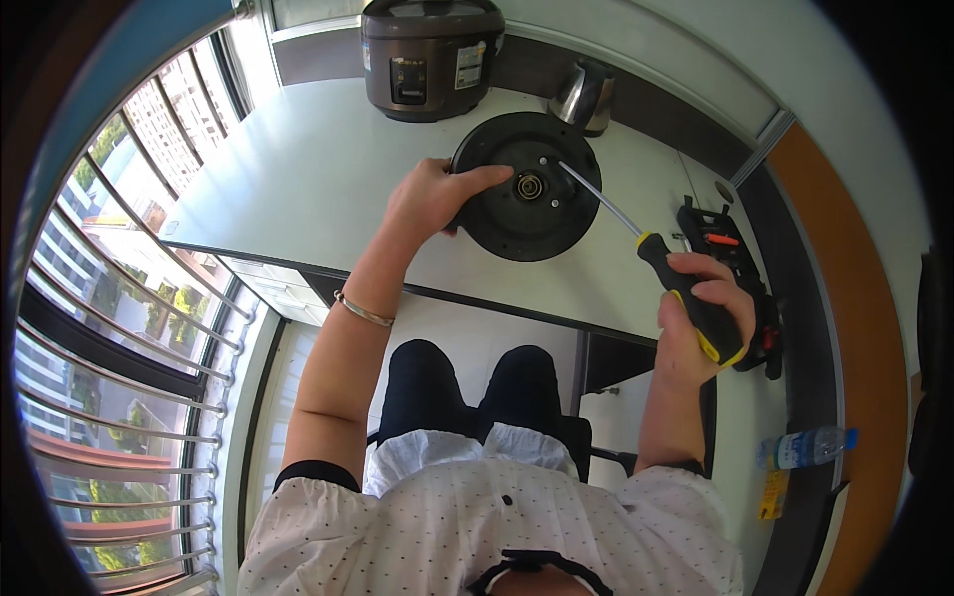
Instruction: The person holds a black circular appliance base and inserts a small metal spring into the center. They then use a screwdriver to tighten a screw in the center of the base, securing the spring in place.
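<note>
My left hand point(437, 199) grips the left edge of a round black disc point(497, 223), with the thumb laid across its face and the fingers mostly hidden behind the rim. A coil spring point(530, 186) sits at the disc's centre, with a few small screw heads around it. My right hand point(701, 318) is closed around the black and yellow handle of a screwdriver point(686, 283). Its metal shaft slants up and left across the disc, the tip close to an upper screw point(544, 161). Whether the tip touches the disc, I cannot tell.
A brown rice cooker point(434, 65) and a metal kettle point(584, 97) stand at the back of the white table point(288, 169). An open black tool case point(730, 258) lies to the right, with a water bottle point(807, 448) nearer me. A barred window point(129, 298) is at left.
</note>
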The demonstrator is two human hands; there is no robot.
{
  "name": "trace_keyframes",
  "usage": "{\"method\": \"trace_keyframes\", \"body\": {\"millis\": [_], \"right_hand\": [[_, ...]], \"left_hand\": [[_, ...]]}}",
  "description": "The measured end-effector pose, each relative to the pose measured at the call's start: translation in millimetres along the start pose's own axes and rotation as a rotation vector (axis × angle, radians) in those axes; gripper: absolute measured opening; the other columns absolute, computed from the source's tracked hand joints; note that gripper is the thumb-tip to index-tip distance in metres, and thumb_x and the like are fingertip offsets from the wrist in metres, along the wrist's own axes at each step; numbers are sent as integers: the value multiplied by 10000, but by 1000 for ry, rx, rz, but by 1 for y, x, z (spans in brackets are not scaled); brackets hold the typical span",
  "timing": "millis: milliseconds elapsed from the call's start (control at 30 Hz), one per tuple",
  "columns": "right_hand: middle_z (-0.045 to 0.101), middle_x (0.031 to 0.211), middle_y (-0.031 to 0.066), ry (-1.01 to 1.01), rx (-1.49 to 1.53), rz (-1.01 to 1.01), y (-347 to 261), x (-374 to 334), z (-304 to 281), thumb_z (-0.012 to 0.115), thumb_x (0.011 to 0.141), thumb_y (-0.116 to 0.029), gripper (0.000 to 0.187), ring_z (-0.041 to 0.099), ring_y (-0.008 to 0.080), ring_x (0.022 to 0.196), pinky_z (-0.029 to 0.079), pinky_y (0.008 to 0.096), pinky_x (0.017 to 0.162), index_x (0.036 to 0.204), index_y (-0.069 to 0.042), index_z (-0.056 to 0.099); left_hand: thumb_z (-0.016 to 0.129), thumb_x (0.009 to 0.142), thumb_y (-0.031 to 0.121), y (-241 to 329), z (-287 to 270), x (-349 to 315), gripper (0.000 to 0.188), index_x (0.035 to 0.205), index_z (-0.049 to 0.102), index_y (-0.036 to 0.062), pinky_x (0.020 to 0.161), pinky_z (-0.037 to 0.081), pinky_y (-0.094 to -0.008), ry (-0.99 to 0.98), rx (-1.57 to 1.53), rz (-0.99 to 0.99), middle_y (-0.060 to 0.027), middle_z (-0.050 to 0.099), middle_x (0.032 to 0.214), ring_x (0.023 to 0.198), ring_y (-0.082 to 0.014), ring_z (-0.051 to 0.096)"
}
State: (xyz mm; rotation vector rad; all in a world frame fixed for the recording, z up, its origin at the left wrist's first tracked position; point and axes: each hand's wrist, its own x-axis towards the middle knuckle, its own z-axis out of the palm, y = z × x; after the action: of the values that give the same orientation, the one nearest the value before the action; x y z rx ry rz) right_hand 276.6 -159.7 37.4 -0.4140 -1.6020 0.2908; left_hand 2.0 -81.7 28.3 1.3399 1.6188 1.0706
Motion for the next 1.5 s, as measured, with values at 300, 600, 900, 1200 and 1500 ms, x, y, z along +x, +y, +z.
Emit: {"method": "trace_keyframes", "body": {"millis": [300,600,900,1200,1500], "right_hand": [[657,982,237,-138,-86,-185,-9,3,3,688,633,97,386,677,278,847,532,305,737,960,-49,547],[661,974,225,-131,-91,-160,-11,1,6,689,626,106,367,678,273,844,529,296,724,935,-38,556],[660,971,228,-122,-90,-160,-7,0,9,689,632,106,358,678,268,844,526,293,725,934,-33,555],[664,959,232,-126,-107,-138,-13,0,9,688,634,102,337,679,266,857,526,290,741,917,-22,553],[689,1036,138,-253,-297,-40,-48,3,22,690,663,46,327,589,247,800,443,323,743,948,-56,564]], "left_hand": [[739,632,589,3,2,-4,689,849,677,-62,518,512,-270,24,36,-2,-76,665,688,511,-180,622],[744,664,558,4,4,-7,669,846,659,-80,468,479,-255,52,32,13,-86,641,652,491,-160,591],[740,629,594,2,4,-7,685,835,659,-54,525,513,-269,50,48,5,-79,654,667,501,-172,613],[749,690,518,7,7,-14,598,865,680,-50,459,465,-251,67,81,22,-63,640,654,491,-136,573],[744,683,519,5,17,-17,569,929,703,7,470,467,-248,123,175,40,-48,655,679,507,-130,582]]}}
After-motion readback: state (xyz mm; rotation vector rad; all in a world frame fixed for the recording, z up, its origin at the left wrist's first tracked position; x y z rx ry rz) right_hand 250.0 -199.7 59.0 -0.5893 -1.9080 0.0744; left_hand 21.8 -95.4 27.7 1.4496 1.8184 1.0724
